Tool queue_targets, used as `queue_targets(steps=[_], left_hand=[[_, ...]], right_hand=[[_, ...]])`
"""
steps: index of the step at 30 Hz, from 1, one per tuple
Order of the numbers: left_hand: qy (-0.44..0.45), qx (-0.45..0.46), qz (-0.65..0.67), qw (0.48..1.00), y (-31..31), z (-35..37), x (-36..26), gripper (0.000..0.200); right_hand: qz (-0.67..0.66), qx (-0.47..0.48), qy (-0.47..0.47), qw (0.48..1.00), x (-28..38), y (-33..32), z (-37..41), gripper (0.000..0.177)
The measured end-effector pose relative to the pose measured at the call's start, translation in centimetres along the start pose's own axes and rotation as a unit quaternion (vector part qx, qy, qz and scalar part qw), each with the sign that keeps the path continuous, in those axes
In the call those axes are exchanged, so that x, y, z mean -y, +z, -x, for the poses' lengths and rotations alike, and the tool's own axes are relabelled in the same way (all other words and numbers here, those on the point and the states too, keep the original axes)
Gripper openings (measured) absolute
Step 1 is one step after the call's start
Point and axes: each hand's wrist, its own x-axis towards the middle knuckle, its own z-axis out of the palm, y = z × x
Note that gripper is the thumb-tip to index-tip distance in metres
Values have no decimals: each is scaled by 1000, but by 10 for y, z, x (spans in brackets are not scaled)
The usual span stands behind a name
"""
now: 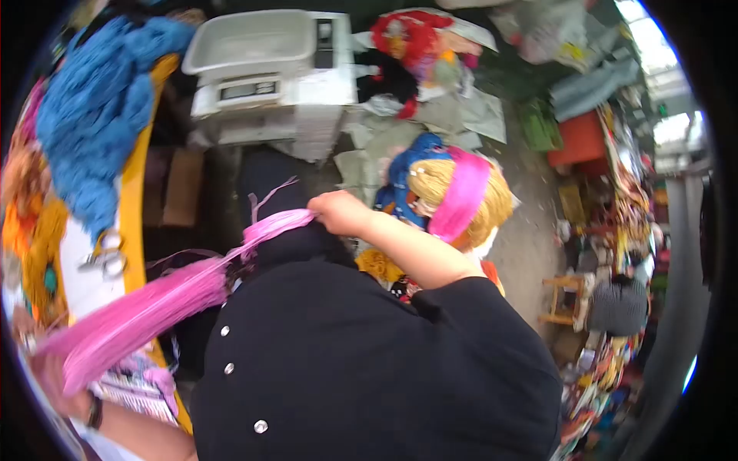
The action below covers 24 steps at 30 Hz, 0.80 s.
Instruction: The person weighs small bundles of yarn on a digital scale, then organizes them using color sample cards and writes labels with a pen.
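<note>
A long hank of pink yarn [154, 315] stretches across my front, from the left edge of the view to my chest. Its narrow tied end is pinched in my right hand [338, 213], with the fingers closed. At the far left, my left hand [60, 380] is wrapped about the wide, loose end; the strands hide some of its fingers. A dark band circles that wrist. Scissors [111, 253] with metal handles lie on the white, yellow-edged table [84, 280], just above the yarn.
Blue yarn [100, 107] and orange yarn [27, 200] lie on the table. A scale with a clear tray [250, 46] stands ahead. Gold yarn [492, 200] with a pink band is piled right. Farther right are a wooden stool [565, 298] and a person in a striped top [617, 306].
</note>
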Motion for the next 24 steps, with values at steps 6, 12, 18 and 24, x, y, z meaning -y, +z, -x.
queue_targets(steps=[6, 12, 18, 24], left_hand=[[78, -139, 42, 986, 49, -21, -23, 12], [152, 121, -743, 641, -3, -26, -50, 15], [190, -101, -131, 968, -67, -55, -41, 36], [-25, -8, -15, 1000, -69, -38, -17, 40]], right_hand=[[-233, -124, 248, 932, 0, -136, 89, 28], [-53, -580, 235, 778, -60, -344, 216, 18], [382, -658, 290, 581, -40, -440, 249, 27], [482, -497, 213, 690, -100, -267, 212, 11]])
